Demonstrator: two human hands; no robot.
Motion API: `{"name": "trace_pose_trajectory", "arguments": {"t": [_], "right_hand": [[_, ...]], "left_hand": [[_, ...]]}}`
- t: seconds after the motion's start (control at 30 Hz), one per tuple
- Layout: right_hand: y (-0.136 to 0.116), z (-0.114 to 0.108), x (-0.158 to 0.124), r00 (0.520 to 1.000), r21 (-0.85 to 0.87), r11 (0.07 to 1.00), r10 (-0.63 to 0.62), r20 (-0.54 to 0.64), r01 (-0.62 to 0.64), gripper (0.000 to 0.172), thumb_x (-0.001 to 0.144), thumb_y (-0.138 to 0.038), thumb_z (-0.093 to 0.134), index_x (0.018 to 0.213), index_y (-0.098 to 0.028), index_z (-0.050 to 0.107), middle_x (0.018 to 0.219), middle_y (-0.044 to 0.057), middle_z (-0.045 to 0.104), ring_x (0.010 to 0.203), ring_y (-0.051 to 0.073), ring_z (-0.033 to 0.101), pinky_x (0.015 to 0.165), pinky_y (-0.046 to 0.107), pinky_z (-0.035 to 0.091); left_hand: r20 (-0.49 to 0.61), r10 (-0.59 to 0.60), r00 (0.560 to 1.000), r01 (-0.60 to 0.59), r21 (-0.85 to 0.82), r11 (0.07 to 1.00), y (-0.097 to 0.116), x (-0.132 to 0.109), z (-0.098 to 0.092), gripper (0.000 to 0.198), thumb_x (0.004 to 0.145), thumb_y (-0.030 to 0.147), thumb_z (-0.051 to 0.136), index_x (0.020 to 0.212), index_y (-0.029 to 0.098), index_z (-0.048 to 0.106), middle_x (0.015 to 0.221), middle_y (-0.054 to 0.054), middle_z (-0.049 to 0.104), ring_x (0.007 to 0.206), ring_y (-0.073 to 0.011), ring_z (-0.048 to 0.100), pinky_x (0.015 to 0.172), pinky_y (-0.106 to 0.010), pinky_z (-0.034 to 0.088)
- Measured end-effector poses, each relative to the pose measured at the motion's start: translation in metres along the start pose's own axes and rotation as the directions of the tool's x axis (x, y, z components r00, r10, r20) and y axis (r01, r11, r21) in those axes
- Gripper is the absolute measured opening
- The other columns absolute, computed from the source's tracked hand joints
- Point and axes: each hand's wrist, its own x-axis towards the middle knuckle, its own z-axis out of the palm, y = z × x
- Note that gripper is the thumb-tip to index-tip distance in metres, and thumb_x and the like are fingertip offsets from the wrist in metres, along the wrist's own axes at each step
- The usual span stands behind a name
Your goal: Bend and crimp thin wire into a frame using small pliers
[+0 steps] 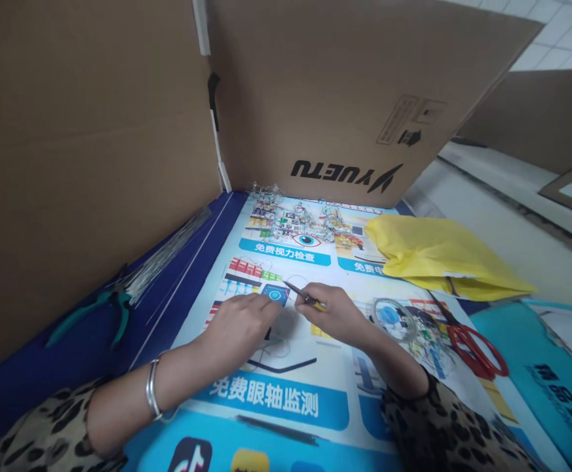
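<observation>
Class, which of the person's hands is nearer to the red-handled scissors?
Right. The right hand is to the left of the red-handled scissors, apart from them; the left hand is farther left, beyond the right hand.

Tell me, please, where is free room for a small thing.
Room shows on the sheet's lettered band between the forearms, and on blue cloth between pliers and left sleeve. Crowded: beside the red scissors and among tangled strands.

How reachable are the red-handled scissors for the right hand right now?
Likely yes: the scissors lie beside the right forearm, handles uncovered, though the right hand holds a pointed tool.
</observation>
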Motion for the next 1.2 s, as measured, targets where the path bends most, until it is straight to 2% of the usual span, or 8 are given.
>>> {"name": "trace_pose_trajectory", "arguments": {"t": [0.13,0.3,0.47,0.53,0.67,0.9,1.03,1.2], "right_hand": [[0.002,0.005,0.006,0.998,-0.041,0.999,0.022,-0.065,-0.025,0.009,0.076,-0.020,0.051,0.072,-0.020,0.059,0.072,-0.001,0.059,0.069,0.013,0.054,0.065,0.023,0.039],[0.010,0.003,0.026,0.982,0.007,0.992,0.124,-0.145,-0.125,0.010,0.075,-0.022,0.050,0.072,-0.020,0.060,0.070,-0.003,0.061,0.068,0.012,0.056,0.063,0.022,0.040],[0.023,-0.004,0.049,0.968,-0.058,0.981,0.171,-0.181,-0.184,0.013,0.073,-0.022,0.050,0.074,-0.021,0.063,0.072,-0.003,0.065,0.068,0.013,0.057,0.061,0.022,0.039],[0.026,-0.005,0.056,0.966,-0.097,0.973,0.189,-0.176,-0.209,0.013,0.073,-0.021,0.050,0.074,-0.021,0.063,0.071,-0.002,0.065,0.066,0.013,0.057,0.059,0.022,0.038],[0.025,0.000,0.068,0.969,-0.190,0.956,0.197,-0.151,-0.224,0.016,0.073,-0.017,0.050,0.079,-0.022,0.064,0.077,-0.001,0.067,0.070,0.014,0.058,0.060,0.022,0.037],[0.020,0.009,0.078,0.978,-0.351,0.914,0.176,-0.108,-0.203,0.013,0.075,-0.018,0.051,0.079,-0.022,0.062,0.080,0.002,0.066,0.075,0.016,0.058,0.060,0.024,0.032],[0.021,0.012,0.076,0.980,-0.410,0.891,0.166,-0.107,-0.196,0.013,0.078,-0.020,0.049,0.083,-0.022,0.061,0.089,0.003,0.065,0.083,0.017,0.057,0.066,0.024,0.034],[0.023,0.013,0.073,0.978,-0.466,0.861,0.168,-0.122,-0.206,0.015,0.081,-0.021,0.047,0.086,-0.020,0.061,0.091,0.006,0.062,0.088,0.018,0.055,0.071,0.025,0.035]], "left_hand": [[-0.025,0.054,0.998,-0.051,0.120,0.992,-0.007,0.010,-0.006,0.009,0.082,0.011,0.049,0.082,0.016,0.057,0.076,-0.004,0.058,0.072,-0.0191,0.054,0.065,-0.032,0.042],[-0.067,0.148,0.987,-0.129,0.225,0.966,-0.022,0.043,-0.014,0.007,0.083,0.013,0.051,0.086,0.013,0.058,0.086,-0.008,0.056,0.086,-0.0231,0.050,0.074,-0.038,0.041],[-0.178,0.237,0.955,-0.194,0.229,0.954,-0.046,0.065,0.006,0.013,0.087,0.013,0.045,0.091,0.013,0.057,0.088,-0.008,0.056,0.090,-0.0214,0.048,0.080,-0.037,0.040],[-0.210,0.242,0.947,-0.191,0.236,0.953,-0.055,0.066,0.017,0.014,0.087,0.013,0.045,0.094,0.013,0.057,0.089,-0.008,0.056,0.089,-0.0210,0.048,0.080,-0.037,0.040],[-0.186,0.262,0.947,-0.210,0.259,0.943,-0.066,0.062,0.030,0.016,0.088,0.012,0.043,0.096,0.014,0.057,0.086,-0.008,0.057,0.087,-0.0201,0.050,0.077,-0.035,0.041],[-0.180,0.252,0.951,-0.192,0.294,0.936,-0.072,0.060,0.032,0.018,0.089,0.013,0.042,0.093,0.014,0.058,0.086,-0.008,0.058,0.086,-0.0198,0.051,0.079,-0.034,0.041],[-0.134,0.240,0.962,-0.197,0.272,0.942,-0.071,0.060,0.036,0.014,0.087,0.012,0.045,0.092,0.014,0.058,0.087,-0.007,0.057,0.086,-0.0200,0.051,0.078,-0.034,0.042],[-0.093,0.214,0.973,-0.184,0.257,0.949,-0.066,0.060,0.037,0.014,0.086,0.009,0.045,0.090,0.013,0.058,0.086,-0.008,0.056,0.085,-0.0209,0.051,0.075,-0.036,0.043]]}}
